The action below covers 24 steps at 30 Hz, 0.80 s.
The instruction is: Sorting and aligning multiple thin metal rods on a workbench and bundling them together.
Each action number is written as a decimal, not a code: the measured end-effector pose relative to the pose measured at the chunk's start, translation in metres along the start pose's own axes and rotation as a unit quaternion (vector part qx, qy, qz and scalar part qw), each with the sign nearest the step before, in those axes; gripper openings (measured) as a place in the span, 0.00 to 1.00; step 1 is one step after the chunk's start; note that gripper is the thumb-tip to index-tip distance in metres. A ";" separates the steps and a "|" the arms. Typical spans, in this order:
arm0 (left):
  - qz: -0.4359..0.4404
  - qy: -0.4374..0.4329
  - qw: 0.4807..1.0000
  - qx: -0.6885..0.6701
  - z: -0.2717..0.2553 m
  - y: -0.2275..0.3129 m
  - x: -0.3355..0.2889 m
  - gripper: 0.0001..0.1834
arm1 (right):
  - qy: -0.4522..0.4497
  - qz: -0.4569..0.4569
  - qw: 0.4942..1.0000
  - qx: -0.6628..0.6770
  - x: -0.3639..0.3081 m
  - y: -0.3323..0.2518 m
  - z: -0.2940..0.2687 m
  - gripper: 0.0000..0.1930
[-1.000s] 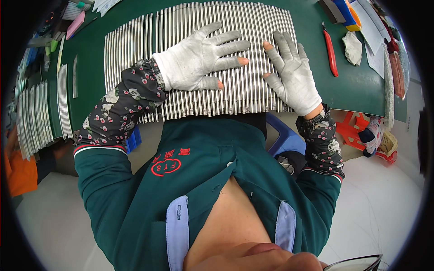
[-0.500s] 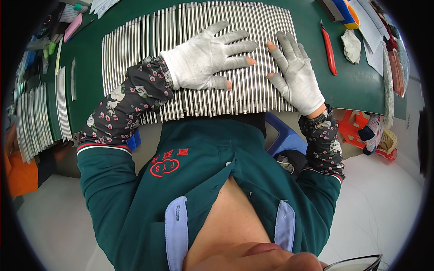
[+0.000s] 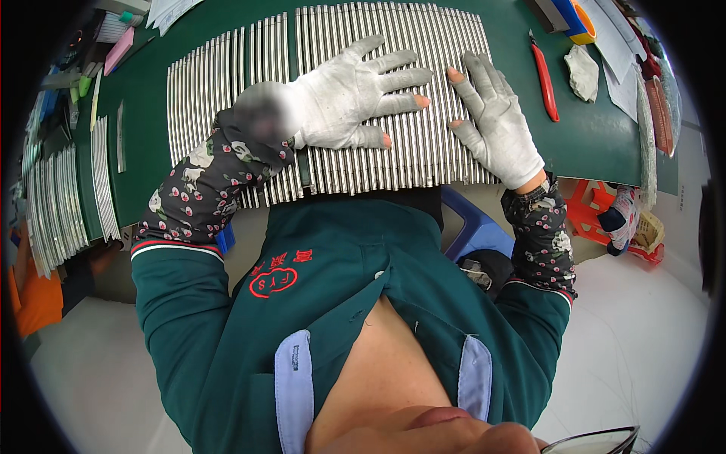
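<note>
Many slim shiny metal rods (image 3: 198,98) lie side by side in a broad row on the green tabletop. My left hand (image 3: 352,98), in a whitish glove with cut thumb and finger tips, rests flat across the middle of the row, fingers spread and pointing right. At the row's right end lies my right hand (image 3: 495,121), gloved the same way, palm down with its thumb and fingers apart. It touches the last rods, and neither hand grips anything. A narrow green gap splits the row by my left wrist, which is blurred.
Red-handled pliers (image 3: 544,82) and a crumpled white cloth (image 3: 581,73) lie right of the rods. More metal strips (image 3: 103,178) sit on the left, beside a bundle (image 3: 57,208) at the table's edge. A blue stool (image 3: 473,227) and a red crate (image 3: 578,208) stand below.
The gap in the row beside my left wrist has widened, with rods parted on either side of it. Both hands keep nearly the same flat pose.
</note>
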<state>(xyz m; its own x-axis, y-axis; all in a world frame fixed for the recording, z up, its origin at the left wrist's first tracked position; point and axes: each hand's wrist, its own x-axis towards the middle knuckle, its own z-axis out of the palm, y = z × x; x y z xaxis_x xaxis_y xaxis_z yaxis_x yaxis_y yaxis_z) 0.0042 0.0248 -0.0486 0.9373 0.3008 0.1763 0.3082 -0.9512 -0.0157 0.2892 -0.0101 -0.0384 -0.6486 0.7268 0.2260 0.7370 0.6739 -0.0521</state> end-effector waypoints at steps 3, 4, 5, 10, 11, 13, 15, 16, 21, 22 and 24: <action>-0.003 0.010 1.000 0.004 0.003 0.001 0.001 0.41 | -0.002 0.003 1.000 0.000 -0.001 -0.001 -0.003 0.34; -0.002 0.011 1.000 0.004 0.003 0.001 0.002 0.41 | -0.007 0.009 1.000 -0.003 -0.001 -0.001 -0.004 0.34; -0.003 0.010 1.000 0.000 0.004 0.001 0.002 0.41 | -0.007 0.009 1.000 -0.004 -0.001 -0.001 -0.004 0.34; 0.000 0.014 1.000 -0.001 0.001 0.002 0.004 0.40 | 0.001 0.008 1.000 0.016 -0.002 0.001 -0.005 0.34; -0.001 0.014 1.000 -0.001 0.000 0.002 0.004 0.40 | 0.001 0.007 1.000 0.017 -0.003 0.002 -0.005 0.34; -0.009 -0.003 1.000 -0.015 -0.004 0.005 0.006 0.42 | 0.021 0.001 0.996 0.090 -0.003 0.006 -0.007 0.34; -0.014 -0.020 1.000 -0.019 -0.011 0.017 0.009 0.44 | 0.057 0.026 0.977 0.206 -0.008 0.012 -0.004 0.34; -0.018 -0.036 0.999 -0.024 -0.015 0.028 0.011 0.47 | 0.091 0.052 0.943 0.317 -0.010 0.014 -0.002 0.35; 0.272 0.029 0.930 -0.247 0.000 0.098 0.017 0.30 | 0.108 0.079 0.892 0.433 -0.012 0.011 0.000 0.30; 0.267 0.051 0.932 -0.240 -0.001 0.097 0.018 0.28 | 0.111 0.082 0.892 0.431 -0.011 0.012 0.001 0.30; 0.216 0.067 0.946 -0.231 -0.035 0.061 0.019 0.26 | 0.107 0.094 0.896 0.421 -0.016 0.012 0.002 0.30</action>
<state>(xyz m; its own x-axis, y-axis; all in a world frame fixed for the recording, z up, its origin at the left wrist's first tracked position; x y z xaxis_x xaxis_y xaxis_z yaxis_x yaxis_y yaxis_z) 0.0347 -0.0298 -0.0113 0.9210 -0.1050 0.3751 -0.2317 -0.9217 0.3110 0.3082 -0.0132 -0.0441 -0.4092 0.8570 0.3131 0.3670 0.4688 -0.8035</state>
